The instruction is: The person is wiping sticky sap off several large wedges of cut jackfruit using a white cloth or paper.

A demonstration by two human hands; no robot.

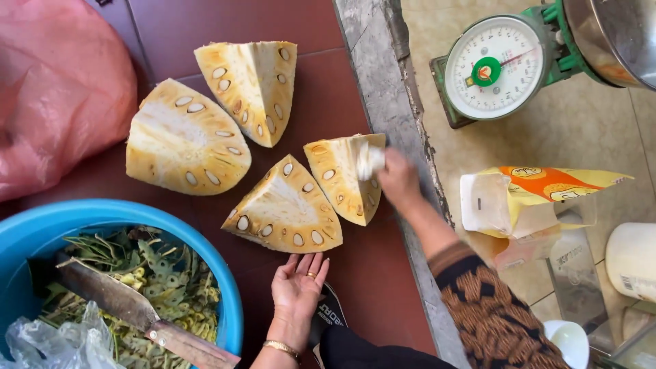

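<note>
Several cut jackfruit wedges lie on a dark red tiled floor. My right hand holds a wad of white tissue pressed against the cut face of the right wedge; the hand is blurred. My left hand rests flat, palm up and fingers apart, just below the middle wedge, fingertips close to its rind. It wears a ring and a gold bracelet. A large wedge and another wedge lie farther away.
A blue basin at lower left holds green rind scraps, a cleaver and a clear plastic bag. A pink bag lies upper left. Past a concrete ledge stand a green scale, a yellow-orange packet and a white cup.
</note>
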